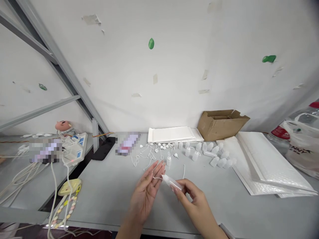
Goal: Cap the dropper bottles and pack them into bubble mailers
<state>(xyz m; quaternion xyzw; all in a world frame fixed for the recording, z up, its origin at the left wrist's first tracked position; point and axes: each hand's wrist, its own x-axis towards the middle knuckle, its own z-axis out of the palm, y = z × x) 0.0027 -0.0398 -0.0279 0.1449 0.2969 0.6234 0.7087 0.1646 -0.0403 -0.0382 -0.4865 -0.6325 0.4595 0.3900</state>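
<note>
My right hand (195, 198) grips a small translucent squeeze bottle (172, 183) between thumb and fingers, its white nozzle tip pointing left. A thin white strap trails from the nozzle end toward my left palm. Palm up, my left hand (146, 196) lies open beside the nozzle with its fingers stretched out. Just beyond the fingertips, a small capped bottle (168, 161) stands upright on the grey table (104, 196). White caps with straps (152, 154) are scattered behind it. Several more translucent bottles (221, 162) stand or lie to the right.
White padded mailers (279, 162) cover the right side, near a plastic bag (301, 146). At the back are flat white packets (171, 134) and a cardboard box (221, 126). On the left are a phone (128, 143), a power strip (74, 151), cables and a metal frame (62, 74).
</note>
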